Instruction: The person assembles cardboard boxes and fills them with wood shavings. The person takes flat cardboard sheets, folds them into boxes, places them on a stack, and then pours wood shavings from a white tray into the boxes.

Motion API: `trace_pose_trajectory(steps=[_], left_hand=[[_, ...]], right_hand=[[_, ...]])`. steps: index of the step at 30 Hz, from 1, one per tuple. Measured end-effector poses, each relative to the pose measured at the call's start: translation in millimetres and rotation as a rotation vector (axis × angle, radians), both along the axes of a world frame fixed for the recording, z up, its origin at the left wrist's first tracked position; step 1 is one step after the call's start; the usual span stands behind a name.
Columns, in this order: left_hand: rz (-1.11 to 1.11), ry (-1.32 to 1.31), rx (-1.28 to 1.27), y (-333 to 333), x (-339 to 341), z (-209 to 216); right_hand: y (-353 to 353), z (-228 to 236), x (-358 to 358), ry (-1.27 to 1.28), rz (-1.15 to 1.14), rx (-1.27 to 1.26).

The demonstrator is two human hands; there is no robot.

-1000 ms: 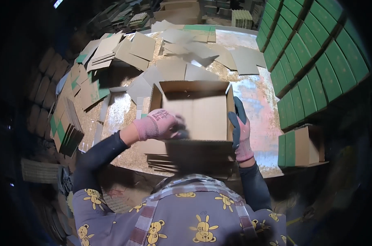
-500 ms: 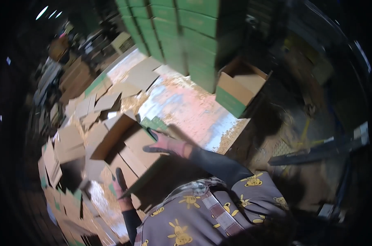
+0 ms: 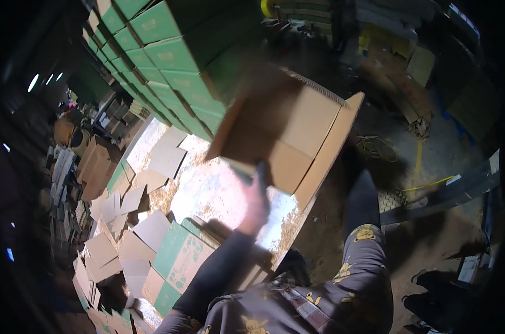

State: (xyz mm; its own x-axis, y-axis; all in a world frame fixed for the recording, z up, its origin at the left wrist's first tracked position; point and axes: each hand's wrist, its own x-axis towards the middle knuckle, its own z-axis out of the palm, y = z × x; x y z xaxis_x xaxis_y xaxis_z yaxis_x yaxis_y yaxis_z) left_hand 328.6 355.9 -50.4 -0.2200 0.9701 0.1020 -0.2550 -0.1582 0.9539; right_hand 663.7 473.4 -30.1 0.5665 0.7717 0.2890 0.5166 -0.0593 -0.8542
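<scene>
An open brown cardboard box is tilted in front of the stacked cartons, above the table's right corner, its bare inside facing me. My left hand, gloved and motion-blurred, grips the box's near wall, with a dark-tipped digit inside the edge. My right forearm, in a dark sleeve, reaches up along the box's right side. The box hides my right hand, so its fingers do not show. Left of my left arm lies a flattened green-and-brown carton among other cardboard.
A tall stack of green cartons stands at the table's far side. Loose cardboard pieces and shavings cover the left of the pale table. On the floor at right are a yellow cord and a dark bar.
Both arms have swung right and away from the left side of the table. An open box now fills the middle of the view; I cannot tell whether it is the one handled earlier.
</scene>
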Motion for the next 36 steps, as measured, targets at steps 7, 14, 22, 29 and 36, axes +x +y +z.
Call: trace_pose_trajectory(steps=[7, 14, 22, 29, 36], left_hand=[[-0.448, -0.087, -0.485, 32, 0, 36], [0.436, 1.557, -0.164, -194, -283, 56], [-0.286, 1.439, -0.449, -343, -262, 51], [-0.059, 1.672, -0.035, -377, -330, 215], [-0.113, 1.102, -0.216, -418, -407, 246]], right_hand=[[0, -67, 4, -0.087, -0.030, -0.108], [-219, -107, -114, 0.984, 0.513, -0.229], [-186, 20, -363, 0.396, 1.277, -0.362], [-214, 168, -422, 1.398, 1.365, -0.348], [-237, 130, -521, 0.790, 1.259, 0.053]])
